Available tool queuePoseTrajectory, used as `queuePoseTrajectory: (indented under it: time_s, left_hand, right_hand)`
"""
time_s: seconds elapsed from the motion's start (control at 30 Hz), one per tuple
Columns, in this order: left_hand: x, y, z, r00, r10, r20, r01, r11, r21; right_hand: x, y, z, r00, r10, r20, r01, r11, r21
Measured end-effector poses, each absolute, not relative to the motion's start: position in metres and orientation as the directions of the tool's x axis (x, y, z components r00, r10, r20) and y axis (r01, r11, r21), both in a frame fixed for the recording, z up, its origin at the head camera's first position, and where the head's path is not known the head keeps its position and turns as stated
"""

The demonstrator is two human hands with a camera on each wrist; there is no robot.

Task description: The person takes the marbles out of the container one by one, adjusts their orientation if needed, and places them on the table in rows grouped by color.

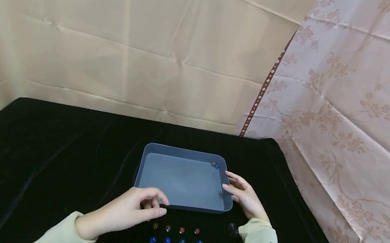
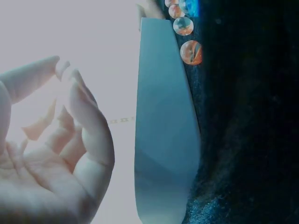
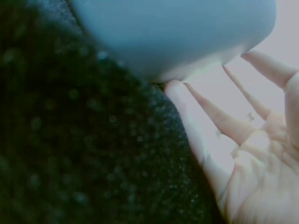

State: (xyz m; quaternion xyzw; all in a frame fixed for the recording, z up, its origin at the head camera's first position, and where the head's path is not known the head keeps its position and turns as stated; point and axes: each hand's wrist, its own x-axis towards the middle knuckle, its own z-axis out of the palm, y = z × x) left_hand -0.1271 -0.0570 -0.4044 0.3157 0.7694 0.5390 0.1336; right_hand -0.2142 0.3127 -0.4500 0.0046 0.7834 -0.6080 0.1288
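Observation:
A blue-grey rectangular tray lies on the black cloth. Inside its back right corner, a brownish-orange marble and a blue marble sit side by side. My left hand hovers by the tray's near left corner, its fingers bent and thumb near the index fingertip; nothing shows between them. At the tray's right side, my right hand touches the wall with fairly straight fingertips. In front of the tray, several orange marbles form a row, with several blue marbles in a nearer row.
Black cloth covers the table. Behind it hangs a cream curtain, and a pink floral curtain borders the right side. A small dark round object is beside the right cuff.

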Motion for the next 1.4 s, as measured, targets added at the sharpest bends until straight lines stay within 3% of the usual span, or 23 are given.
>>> queuePoseTrajectory:
  time_s: [0.43, 0.8, 1.4]
  left_hand:
    - [-0.136, -0.065, -0.392, -0.795, 0.579, 0.181, 0.369, 0.225, 0.902]
    - [-0.153, -0.059, -0.379, -0.815, 0.564, 0.136, 0.362, 0.311, 0.879]
    - [-0.193, -0.01, -0.334, -0.824, 0.53, 0.2, 0.357, 0.213, 0.91]
  right_hand:
    - [-0.214, 0.313, -0.452, -0.967, -0.158, -0.199, 0.155, 0.255, -0.954]
    - [-0.215, 0.314, -0.451, -0.965, -0.162, -0.205, 0.161, 0.252, -0.954]
    - [-0.214, 0.315, -0.45, -0.966, -0.171, -0.193, 0.147, 0.25, -0.957]
